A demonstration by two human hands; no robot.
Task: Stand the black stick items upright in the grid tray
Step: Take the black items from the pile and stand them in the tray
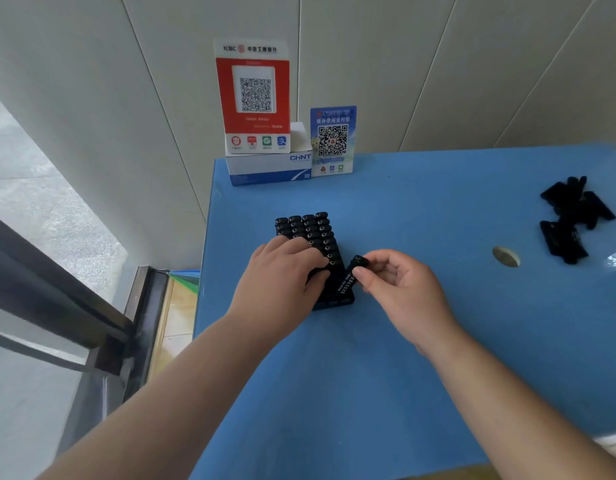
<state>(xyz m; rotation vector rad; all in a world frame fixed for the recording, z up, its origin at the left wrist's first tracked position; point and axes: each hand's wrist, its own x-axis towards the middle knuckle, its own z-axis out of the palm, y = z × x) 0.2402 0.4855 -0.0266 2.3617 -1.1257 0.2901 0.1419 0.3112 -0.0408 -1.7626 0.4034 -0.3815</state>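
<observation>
One blue desk (421, 341) fills most of my view, set against a pale panelled wall. At its back edge I see a white and blue box (268, 168) with a red QR sign (253, 95) on it and a smaller blue QR card (332, 140) beside it. The grid tray (334, 301) sits mid-desk, packed with upright black sticks (308, 225). My left hand (282, 275) lies over the tray's near part, fingers spread flat on the stick tops. My right hand (400, 285) pinches one black stick (351, 277) near its top, thumb and forefinger curled round it, the stick tilted against the tray's right side. A loose pile of sticks (573, 216) lies far right.
</observation>
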